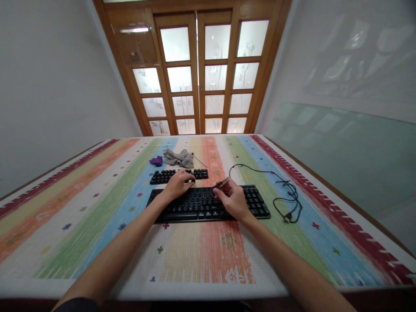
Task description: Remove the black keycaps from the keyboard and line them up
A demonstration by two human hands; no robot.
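Note:
A black keyboard lies across the striped table cloth, with many of its keycaps off in the middle section. My left hand rests on the keyboard's far edge with fingers curled over it. My right hand sits on the keyboard's middle right and pinches a small brown-handled tool that points left over the bare key area. A row of removed black keycaps is laid out just beyond the keyboard.
The keyboard's black cable loops on the cloth to the right, its USB plug near the front. A grey cloth, a purple item and a thin stick lie farther back. Wooden glazed doors stand behind the table.

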